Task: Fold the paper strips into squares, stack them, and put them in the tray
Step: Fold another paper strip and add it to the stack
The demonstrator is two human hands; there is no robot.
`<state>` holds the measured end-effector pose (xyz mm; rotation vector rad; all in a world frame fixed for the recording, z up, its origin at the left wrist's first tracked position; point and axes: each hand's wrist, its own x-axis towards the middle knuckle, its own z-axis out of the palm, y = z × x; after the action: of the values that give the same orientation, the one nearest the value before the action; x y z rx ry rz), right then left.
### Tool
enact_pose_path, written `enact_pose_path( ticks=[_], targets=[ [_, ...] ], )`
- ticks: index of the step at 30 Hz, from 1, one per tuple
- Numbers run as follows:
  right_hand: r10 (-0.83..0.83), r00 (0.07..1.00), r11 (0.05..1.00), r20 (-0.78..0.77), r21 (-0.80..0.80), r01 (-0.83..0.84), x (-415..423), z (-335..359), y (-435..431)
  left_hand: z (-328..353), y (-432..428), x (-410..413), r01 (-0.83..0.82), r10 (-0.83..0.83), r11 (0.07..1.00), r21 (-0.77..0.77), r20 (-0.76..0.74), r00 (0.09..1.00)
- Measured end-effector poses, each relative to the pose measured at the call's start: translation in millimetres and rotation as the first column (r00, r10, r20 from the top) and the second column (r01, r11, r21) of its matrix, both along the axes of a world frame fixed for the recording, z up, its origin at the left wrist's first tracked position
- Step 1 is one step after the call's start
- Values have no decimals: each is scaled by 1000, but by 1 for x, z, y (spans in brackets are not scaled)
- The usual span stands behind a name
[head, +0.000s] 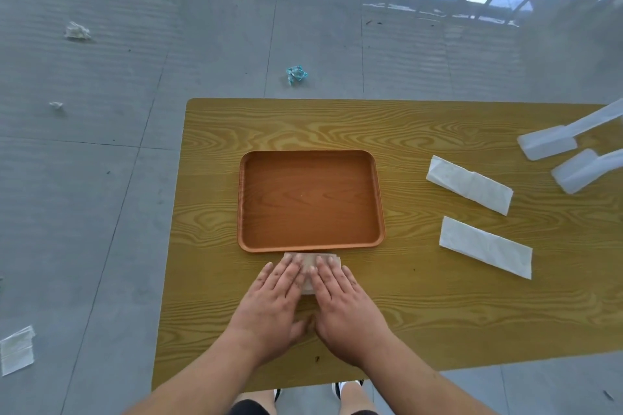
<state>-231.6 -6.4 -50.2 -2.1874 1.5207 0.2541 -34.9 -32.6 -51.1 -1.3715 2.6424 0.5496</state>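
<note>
On the grey tiled floor at far left lie a flat creased paper sheet (17, 350) and, farther off, a crumpled white wad (78, 32); a crumpled teal scrap (296, 74) sits beyond the table's far edge. The table (421, 313) is yellow-brown with bold printed wood grain, smooth and matte.

Near its middle rests the tray (247, 199), a shallow orange-brown rectangle with rounded corners and a low raised rim, its long axis running left to right. Touching the tray's near rim lies the folded paper (312, 258), a soft, thin, roughly square piece (mostly hidden under the hands). The left hand (274, 303) and right hand (344, 305) press flat on it side by side, palms down, fingers stretched out and slightly spread, gripping nothing, thumbs meeting close to the body.

Right of the tray, well apart from it, two white paper strips lie flat: the farther strip (469, 184) and the nearer strip (485, 247), both long, creased rectangles, their long axes slanting from far-left to near-right. At the far right edge stand two translucent white plastic pieces (553, 145).
</note>
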Motion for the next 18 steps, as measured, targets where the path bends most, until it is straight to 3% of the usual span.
enact_pose_path(
  ticks=[7,10,14,18],
  targets=[
    [71,997,997,-38,-4,-72,-17,-8,4,-5,1,17,35,-36,999,17,106,994],
    [36,998,999,52,3,-36,-25,-7,3,3,2,1,-38,35,999,23,112,993],
    [-206,967,968,152,-111,223,-86,1,4,11,-4,-53,1,-1,1000,-6,30,1000],
    [-496,868,863,9,-102,494,-189,6,1,23,-15,-148,35,-35,998,43,-5,999]
  ],
)
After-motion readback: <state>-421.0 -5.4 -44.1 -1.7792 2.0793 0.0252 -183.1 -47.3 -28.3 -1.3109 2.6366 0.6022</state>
